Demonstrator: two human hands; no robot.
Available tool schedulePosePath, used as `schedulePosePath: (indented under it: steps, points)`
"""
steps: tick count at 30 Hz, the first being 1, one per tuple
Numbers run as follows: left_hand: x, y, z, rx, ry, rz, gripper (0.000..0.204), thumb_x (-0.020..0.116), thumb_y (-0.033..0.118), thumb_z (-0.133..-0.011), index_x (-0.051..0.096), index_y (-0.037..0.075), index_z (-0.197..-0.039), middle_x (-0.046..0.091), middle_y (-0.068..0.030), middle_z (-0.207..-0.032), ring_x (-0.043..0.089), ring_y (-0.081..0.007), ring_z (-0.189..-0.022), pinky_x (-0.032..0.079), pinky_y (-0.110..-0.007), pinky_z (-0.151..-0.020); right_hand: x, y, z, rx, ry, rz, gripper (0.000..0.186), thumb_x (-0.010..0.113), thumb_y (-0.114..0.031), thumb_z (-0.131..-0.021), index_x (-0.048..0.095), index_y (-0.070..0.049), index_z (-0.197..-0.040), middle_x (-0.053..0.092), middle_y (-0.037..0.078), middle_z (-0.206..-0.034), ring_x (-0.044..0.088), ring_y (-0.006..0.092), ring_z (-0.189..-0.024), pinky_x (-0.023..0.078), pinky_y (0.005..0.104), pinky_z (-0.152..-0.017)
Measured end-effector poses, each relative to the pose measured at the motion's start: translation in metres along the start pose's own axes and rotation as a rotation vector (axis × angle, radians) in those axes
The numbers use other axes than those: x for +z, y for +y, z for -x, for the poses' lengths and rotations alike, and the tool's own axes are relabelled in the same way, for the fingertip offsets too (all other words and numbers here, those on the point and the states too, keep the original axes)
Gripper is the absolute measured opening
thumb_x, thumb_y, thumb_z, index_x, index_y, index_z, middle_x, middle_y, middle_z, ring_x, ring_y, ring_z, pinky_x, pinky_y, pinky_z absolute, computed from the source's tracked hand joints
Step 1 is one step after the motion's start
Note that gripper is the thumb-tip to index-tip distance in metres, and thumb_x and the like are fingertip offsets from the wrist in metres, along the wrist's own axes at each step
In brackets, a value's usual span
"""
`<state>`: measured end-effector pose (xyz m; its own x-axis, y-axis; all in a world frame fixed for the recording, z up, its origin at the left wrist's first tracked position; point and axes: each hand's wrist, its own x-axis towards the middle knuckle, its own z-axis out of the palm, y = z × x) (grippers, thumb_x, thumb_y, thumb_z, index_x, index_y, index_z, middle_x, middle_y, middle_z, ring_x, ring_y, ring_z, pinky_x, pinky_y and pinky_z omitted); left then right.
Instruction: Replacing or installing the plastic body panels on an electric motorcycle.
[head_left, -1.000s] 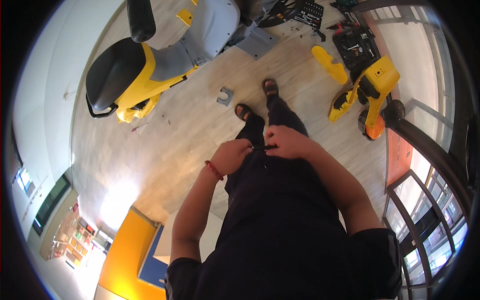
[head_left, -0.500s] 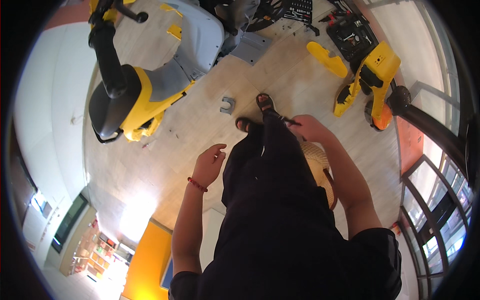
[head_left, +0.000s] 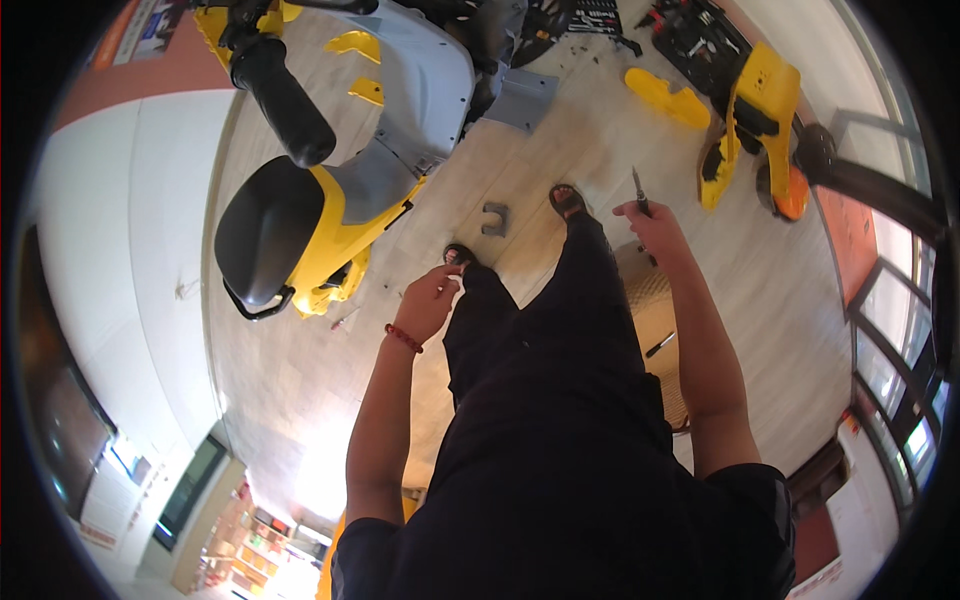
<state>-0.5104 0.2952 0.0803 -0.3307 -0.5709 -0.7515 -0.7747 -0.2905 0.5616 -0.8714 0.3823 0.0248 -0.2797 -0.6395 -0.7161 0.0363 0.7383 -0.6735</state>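
right hand [head_left: 660, 236]: fingers gripping slim pointed tool [head_left: 639, 190] | left hand [head_left: 428, 302]: fingers loosely open

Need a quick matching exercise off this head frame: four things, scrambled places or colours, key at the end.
Things
1. Beaded bracelet
2. Slim tool
3. Scooter seat
4. C-shaped part

Places or colours
A. Held in the right hand
B. Grey, on the floor
C. Red
D. Black, atop the scooter's yellow body

Pairs: 1-C, 2-A, 3-D, 4-B
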Motion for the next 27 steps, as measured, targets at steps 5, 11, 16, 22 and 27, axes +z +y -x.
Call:
schedulePosePath:
  steps: [5, 11, 16, 22, 27]
  points:
    - [-0.038, -0.073, -0.003, -0.066, -0.085, 0.025, 0.027, 0.052, 0.016, -0.086, 0.058, 0.005, -0.11, 0.064, -0.0075, -0.081, 0.06, -0.0152, -0.063, 0.049, -0.028, -0.062, 0.062, 0.037, 0.021, 0.066, 0.055, -0.166, 0.024, 0.055, -0.026, -0.09, 0.068, -0.005, -0.09, 0.045, -0.007, -0.058, 0.037, 0.004, -0.052, 0.032, 0.0234, -0.048]
    - [-0.068, -0.123, -0.043, -0.032, -0.036, 0.069, 0.029, 0.049, 0.013, -0.088, 0.053, 0.002, -0.114, 0.063, -0.0093, -0.09, 0.06, -0.0128, -0.068, 0.05, -0.024, -0.063, 0.092, 0.074, -0.007, -0.002, 0.105, 0.156, 0.028, 0.056, -0.031, -0.088, 0.067, -0.006, -0.094, 0.054, 0.008, -0.058, 0.047, 0.0159, -0.052, 0.04, 0.0308, -0.054]
    - [-0.069, -0.132, -0.12, -0.051, 0.086, 0.164, 0.028, 0.048, 0.012, -0.091, 0.051, 0.002, -0.117, 0.06, -0.0077, -0.1, 0.06, -0.0127, -0.074, 0.049, -0.025, -0.067, 0.071, 0.122, -0.105, 0.007, 0.04, 0.356, 0.03, 0.055, -0.031, -0.086, 0.065, -0.003, -0.091, 0.058, 0.015, -0.064, 0.056, 0.027, -0.06, 0.043, 0.0366, -0.058]
    - [-0.054, -0.182, -0.278, 0.129, 0.266, -0.029, 0.032, 0.047, 0.008, -0.088, 0.047, 0.0, -0.119, 0.055, -0.0109, -0.106, 0.058, -0.0137, -0.078, 0.048, -0.026, -0.067, 0.056, 0.244, -0.269, -0.072, 0.067, 0.652, 0.03, 0.054, -0.03, -0.081, 0.062, -0.001, -0.081, 0.061, 0.02, -0.079, 0.058, 0.0388, -0.079, 0.046, 0.0438, -0.072]
    - [-0.048, -0.221, -0.382, 0.22, 0.567, -0.385, 0.043, 0.05, 0.015, -0.085, 0.043, 0.0, -0.125, 0.052, -0.0181, -0.119, 0.056, -0.0277, -0.1, 0.043, -0.035, -0.087, 0.067, 0.341, -0.386, 0.024, 0.039, 0.861, 0.03, 0.055, -0.03, -0.08, 0.064, -0.002, -0.083, 0.062, 0.02, -0.088, 0.059, 0.0372, -0.087, 0.047, 0.0443, -0.077]
